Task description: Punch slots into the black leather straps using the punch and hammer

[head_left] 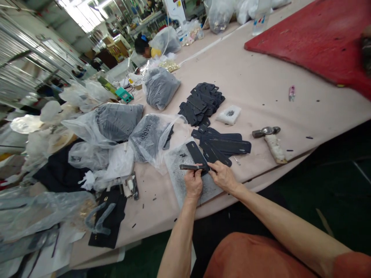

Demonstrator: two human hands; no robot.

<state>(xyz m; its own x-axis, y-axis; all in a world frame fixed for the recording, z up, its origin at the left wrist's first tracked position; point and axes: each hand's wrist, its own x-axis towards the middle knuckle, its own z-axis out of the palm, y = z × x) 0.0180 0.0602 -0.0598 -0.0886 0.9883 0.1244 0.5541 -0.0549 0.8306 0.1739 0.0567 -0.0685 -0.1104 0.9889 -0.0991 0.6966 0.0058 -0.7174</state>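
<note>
My left hand (193, 184) is closed around a slim, dark metal tool (188, 167) that points left over the work. Under it lies a dark strip (196, 153) with a slot near its far end. The fingers of my right hand (223, 177) are closed at the near end of this strip, close to the tool's right end; the fingertips partly hide the contact. Both hands are above a pale, speckled board (177, 178) scattered with small black bits. Just beyond my right hand, several similar dark strips (228, 143) lie fanned out.
Past the strips are a heap of dark pieces (199, 101) and a white block (228, 115). A hammer (271, 143) lies to the right, a red sheet (313, 42) farther back. Filled plastic bags (150, 135) crowd the left. A person (145, 47) is at the far side.
</note>
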